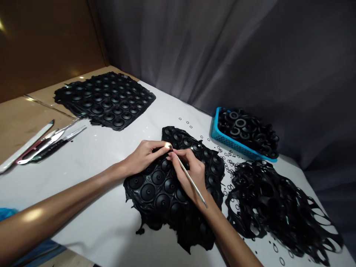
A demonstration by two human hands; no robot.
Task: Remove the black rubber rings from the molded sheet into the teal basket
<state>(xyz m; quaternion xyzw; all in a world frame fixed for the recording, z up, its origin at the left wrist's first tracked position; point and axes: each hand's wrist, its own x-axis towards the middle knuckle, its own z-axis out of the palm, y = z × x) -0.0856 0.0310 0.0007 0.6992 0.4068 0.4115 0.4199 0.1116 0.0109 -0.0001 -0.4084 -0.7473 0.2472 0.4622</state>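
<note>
A black moulded rubber sheet [148, 192] with rows of round, raised discs and ragged edges lies on the white table before me. My right hand [191, 174] grips a thin, pale pen-like tool [191, 180], its tip pointing up toward my other fingertips. Over the sheet's upper part, my left hand [144, 155] has thumb and forefinger pinched together beside that tip. A small dark bit shows between the two hands' fingertips, but what the left fingers hold is too small to make out. Both hands are close together, and the right one covers several discs.
Another black moulded sheet [108, 99] lies at the back left. Right of the hands stands a blue basket [236, 142] full of black rubber rings. Black rubber scrap [275, 204] is heaped at the right, with small loose rings around it. Tweezers and blades [52, 142] lie left.
</note>
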